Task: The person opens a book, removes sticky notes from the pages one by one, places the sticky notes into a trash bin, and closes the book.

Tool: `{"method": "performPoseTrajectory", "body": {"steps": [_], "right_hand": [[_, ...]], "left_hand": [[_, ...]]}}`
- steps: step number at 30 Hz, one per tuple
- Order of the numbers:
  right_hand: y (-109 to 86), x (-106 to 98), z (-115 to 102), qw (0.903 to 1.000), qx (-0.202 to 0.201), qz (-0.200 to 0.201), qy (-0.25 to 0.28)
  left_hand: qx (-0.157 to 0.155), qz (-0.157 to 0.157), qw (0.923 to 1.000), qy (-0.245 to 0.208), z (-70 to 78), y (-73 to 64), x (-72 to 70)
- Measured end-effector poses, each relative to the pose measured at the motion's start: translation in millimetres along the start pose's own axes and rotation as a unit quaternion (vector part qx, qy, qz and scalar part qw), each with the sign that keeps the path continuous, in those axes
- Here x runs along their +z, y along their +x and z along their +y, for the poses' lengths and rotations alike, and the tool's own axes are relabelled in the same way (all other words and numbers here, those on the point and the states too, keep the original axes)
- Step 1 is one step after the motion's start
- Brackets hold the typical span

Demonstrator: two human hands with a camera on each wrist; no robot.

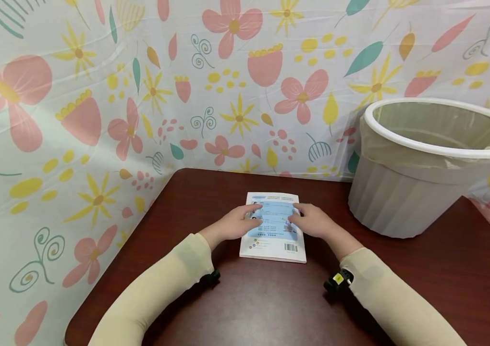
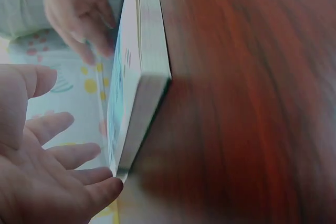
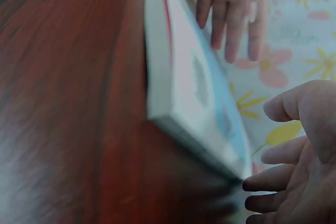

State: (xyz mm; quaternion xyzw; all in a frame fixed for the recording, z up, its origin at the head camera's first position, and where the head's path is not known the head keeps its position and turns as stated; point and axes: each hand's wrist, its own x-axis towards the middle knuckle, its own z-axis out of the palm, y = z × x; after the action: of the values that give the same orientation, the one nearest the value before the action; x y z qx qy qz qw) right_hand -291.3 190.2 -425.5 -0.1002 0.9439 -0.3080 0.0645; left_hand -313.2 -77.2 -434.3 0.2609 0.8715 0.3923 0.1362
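Observation:
A thick paperback book (image 1: pixel 274 230) lies flat on the table with its back cover up, showing a light blue text panel and a barcode low on the right. Over its left side reaches my left hand (image 1: pixel 236 224), fingers apart and relaxed. Opposite it, my right hand (image 1: pixel 315 221) is at the book's right side, thumb and fingers spread. Both wrist views show bent but loose fingers near the long edges of the book (image 2: pixel 128 108), gripping nothing. Whether the fingertips of the right hand (image 3: pixel 296 171) touch the book's edge, I cannot tell.
A grey waste bin (image 1: pixel 400 197) with a white rim and a clear liner stands on the table at the right. The dark red wooden table (image 1: pixel 266 302) meets a flower-print curtain (image 1: pixel 236 96) behind and on the left.

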Motion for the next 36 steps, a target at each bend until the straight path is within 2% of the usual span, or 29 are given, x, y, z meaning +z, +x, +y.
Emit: {"method": "performPoseTrajectory", "body": {"steps": [3, 6, 9, 11, 15, 18, 23, 25, 27, 28, 31, 36], "right_hand": [[-1.1, 4, 8, 0.9997, 0.019, -0.015, 0.008], [-3.3, 8, 8, 0.9991, 0.018, -0.026, 0.029], [-4.6, 9, 8, 0.9958, 0.025, -0.023, 0.085], [-4.9, 9, 8, 0.9897, 0.04, -0.014, 0.137], [-3.2, 9, 10, 0.9709, 0.069, 0.015, 0.229], [-1.6, 10, 12, 0.9527, 0.082, 0.045, 0.289], [0.8, 11, 15, 0.9059, 0.107, 0.093, 0.399], [2.3, 12, 16, 0.8931, 0.12, 0.103, 0.421], [5.5, 13, 18, 0.8909, 0.132, 0.101, 0.423], [7.3, 14, 18, 0.8933, 0.136, 0.096, 0.418], [13.8, 16, 20, 0.9028, 0.141, 0.071, 0.4], [22.8, 16, 25, 0.924, 0.148, 0.036, 0.351]], "left_hand": [[0.005, -0.012, 0.9999, 0.003, -0.5, 5.0, 7.3], [0.007, -0.014, 0.9998, 0.012, -1.6, 7.8, 12.1], [0.006, -0.013, 0.9997, 0.017, -0.5, 7.9, 12.6], [0.002, -0.013, 0.9997, 0.019, -0.2, 8.0, 11.7], [-0.003, -0.014, 0.9996, 0.023, 0.1, 7.9, 8.7], [-0.005, -0.015, 0.9995, 0.026, 0.8, 7.7, 7.0], [-0.008, -0.018, 0.9994, 0.028, 0.8, 8.7, 6.6], [-0.01, -0.022, 0.9993, 0.029, -0.4, 9.7, 7.1], [-0.011, -0.027, 0.9992, 0.029, -1.5, 10.6, 7.5], [-0.011, -0.028, 0.9991, 0.03, -2.1, 11.1, 7.6], [-0.009, -0.036, 0.999, 0.027, -2.5, 11.7, 6.8], [-0.011, -0.042, 0.9988, 0.022, -1.7, 10.5, 4.8]]}}
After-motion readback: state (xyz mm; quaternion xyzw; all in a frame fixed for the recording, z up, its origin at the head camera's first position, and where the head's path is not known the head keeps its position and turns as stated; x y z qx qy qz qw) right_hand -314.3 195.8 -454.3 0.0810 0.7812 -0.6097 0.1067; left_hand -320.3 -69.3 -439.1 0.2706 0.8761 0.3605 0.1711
